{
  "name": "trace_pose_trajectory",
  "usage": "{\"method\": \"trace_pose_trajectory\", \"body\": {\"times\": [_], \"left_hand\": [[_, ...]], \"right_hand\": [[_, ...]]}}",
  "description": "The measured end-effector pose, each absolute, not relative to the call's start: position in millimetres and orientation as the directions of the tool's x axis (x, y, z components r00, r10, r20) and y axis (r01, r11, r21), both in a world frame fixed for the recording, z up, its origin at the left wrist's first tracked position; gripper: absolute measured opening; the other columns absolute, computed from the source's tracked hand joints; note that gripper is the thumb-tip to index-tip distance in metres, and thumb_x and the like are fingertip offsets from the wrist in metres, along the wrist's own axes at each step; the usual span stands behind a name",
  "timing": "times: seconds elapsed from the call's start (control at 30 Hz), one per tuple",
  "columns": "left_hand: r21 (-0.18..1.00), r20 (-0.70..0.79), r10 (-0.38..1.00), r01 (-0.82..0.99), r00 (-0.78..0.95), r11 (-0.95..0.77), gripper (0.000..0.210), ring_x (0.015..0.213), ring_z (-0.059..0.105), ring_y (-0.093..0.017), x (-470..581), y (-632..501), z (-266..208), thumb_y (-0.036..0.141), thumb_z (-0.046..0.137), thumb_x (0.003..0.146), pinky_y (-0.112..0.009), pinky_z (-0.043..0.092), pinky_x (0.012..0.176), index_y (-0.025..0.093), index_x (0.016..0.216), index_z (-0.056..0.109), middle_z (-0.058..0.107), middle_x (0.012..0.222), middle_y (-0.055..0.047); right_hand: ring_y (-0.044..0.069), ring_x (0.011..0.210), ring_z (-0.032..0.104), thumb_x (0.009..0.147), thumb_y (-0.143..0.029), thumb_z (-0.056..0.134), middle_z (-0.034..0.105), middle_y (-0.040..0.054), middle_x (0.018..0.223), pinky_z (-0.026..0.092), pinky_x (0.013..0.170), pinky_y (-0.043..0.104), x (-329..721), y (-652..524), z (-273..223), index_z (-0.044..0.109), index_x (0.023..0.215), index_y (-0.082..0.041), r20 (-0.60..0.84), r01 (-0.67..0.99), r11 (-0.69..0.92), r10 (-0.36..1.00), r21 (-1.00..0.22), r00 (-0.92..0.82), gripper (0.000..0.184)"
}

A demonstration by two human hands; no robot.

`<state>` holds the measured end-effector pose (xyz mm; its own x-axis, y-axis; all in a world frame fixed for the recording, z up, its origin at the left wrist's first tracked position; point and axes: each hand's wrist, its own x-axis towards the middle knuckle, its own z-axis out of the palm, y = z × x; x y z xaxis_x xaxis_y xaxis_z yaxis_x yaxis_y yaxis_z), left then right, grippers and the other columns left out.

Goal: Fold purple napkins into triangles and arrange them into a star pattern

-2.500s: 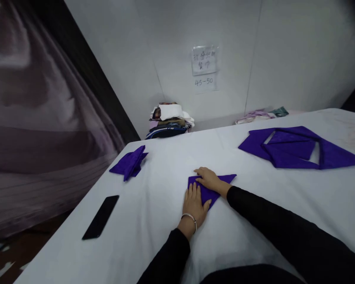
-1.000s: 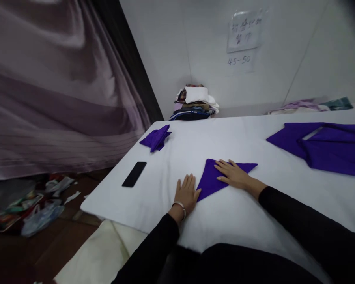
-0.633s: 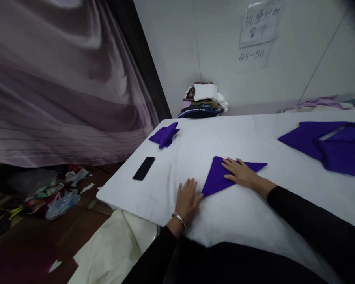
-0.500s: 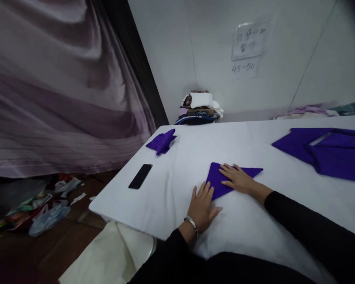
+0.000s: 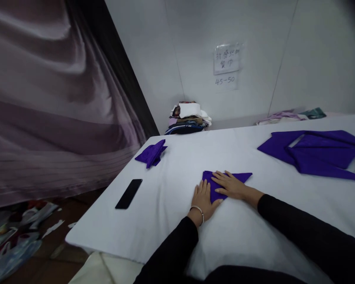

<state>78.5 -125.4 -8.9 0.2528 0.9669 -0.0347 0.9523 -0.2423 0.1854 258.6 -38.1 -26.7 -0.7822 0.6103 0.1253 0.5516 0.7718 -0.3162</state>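
A purple cloth napkin (image 5: 241, 177), folded into a triangle, lies flat on the white-covered table (image 5: 177, 221) in front of me. My left hand (image 5: 204, 200) rests on its left edge, fingers stretched out and the thumb at the lower edge. Across the napkin's middle lies my right hand (image 5: 229, 185), flat with its fingers apart. Both hands press down without gripping, and they cover part of the cloth. One point of the triangle sticks out beyond the right hand.
A purple napkin folded into a standing shape (image 5: 152, 153) sits at the far left, with a black phone (image 5: 128, 194) nearer me. Loose purple cloths (image 5: 319, 154) lie at the right. Stacked clothes (image 5: 187, 118) stand behind the table, and plastic bags (image 5: 14, 252) lie on the floor.
My left hand has moved up onto the napkin's left edge. The right hand stays flat on the cloth. The whole view has shifted to the right and upward.
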Motion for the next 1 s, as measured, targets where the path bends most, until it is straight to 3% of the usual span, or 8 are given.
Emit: {"method": "trace_pose_trajectory", "body": {"times": [0.23,0.43,0.53,0.67,0.8,0.9,1.0], "left_hand": [[0.142,-0.047,0.969,0.962,0.243,-0.235,0.084,0.137,0.008,-0.026,78,-125,-8,0.067,0.015,0.083,-0.045,0.013,0.111,0.005,0.140,0.020,0.016,0.148,-0.015],[0.158,-0.073,0.968,0.961,0.239,-0.225,0.085,0.137,0.007,-0.025,79,-124,-7,0.068,0.015,0.082,-0.045,0.012,0.111,0.006,0.140,0.019,0.014,0.149,-0.014],[0.185,-0.082,0.966,0.956,0.247,-0.229,0.083,0.137,0.011,-0.026,75,-119,-5,0.067,0.018,0.082,-0.046,0.015,0.110,0.007,0.139,0.022,0.017,0.148,-0.014],[0.219,-0.065,0.938,0.922,0.341,-0.320,0.064,0.130,0.031,-0.027,59,-102,3,0.055,0.025,0.088,-0.042,0.026,0.107,0.009,0.131,0.042,0.037,0.141,-0.015],[0.218,-0.041,0.893,0.876,0.448,-0.430,0.041,0.119,0.043,-0.020,41,-82,12,0.026,0.038,0.086,-0.033,0.032,0.103,0.015,0.123,0.051,0.051,0.129,-0.007],[0.207,-0.012,0.871,0.854,0.491,-0.478,0.045,0.111,0.047,-0.018,37,-73,12,0.010,0.039,0.078,-0.032,0.036,0.099,0.018,0.120,0.053,0.055,0.122,-0.006],[0.191,0.008,0.864,0.847,0.504,-0.496,0.053,0.108,0.048,-0.020,37,-67,11,0.003,0.041,0.071,-0.033,0.038,0.097,0.017,0.120,0.054,0.056,0.118,-0.008]], "right_hand": [[0.025,0.135,0.017,0.088,-0.060,0.025,0.024,0.0069,0.147,0.007,0.107,0.051,314,-9,-28,0.030,0.139,-0.027,0.067,0.712,0.642,0.754,-0.285,-0.653,0.061],[0.029,0.135,0.017,0.091,-0.052,0.021,0.024,0.0135,0.146,0.015,0.104,0.055,355,2,-25,0.032,0.139,-0.017,0.071,0.913,0.338,0.941,-0.226,-0.331,0.061],[0.028,0.134,0.019,0.089,-0.054,0.029,0.028,0.0132,0.145,0.010,0.106,0.054,337,-27,-22,0.035,0.137,-0.016,0.184,0.846,0.484,0.874,-0.223,-0.451,0.061],[0.025,0.132,0.026,0.088,-0.047,0.039,0.038,0.0098,0.141,0.006,0.107,0.051,297,-77,-21,0.036,0.136,-0.021,0.217,0.573,0.769,0.634,-0.285,-0.742,0.055],[0.022,0.126,0.036,0.086,-0.027,0.042,0.050,0.0085,0.131,0.009,0.107,0.049,265,-103,-16,0.041,0.133,-0.021,0.233,0.461,0.822,0.546,-0.333,-0.805,0.047],[0.022,0.119,0.043,0.082,-0.018,0.044,0.056,0.0084,0.124,0.015,0.104,0.048,240,-106,-10,0.046,0.128,-0.020,0.274,0.446,0.839,0.529,-0.314,-0.803,0.046],[0.023,0.104,0.051,0.084,-0.013,0.041,0.063,0.0104,0.108,0.030,0.094,0.045,213,-107,-7,0.055,0.117,-0.017,0.297,0.468,0.846,0.529,-0.253,-0.795,0.036]]}}
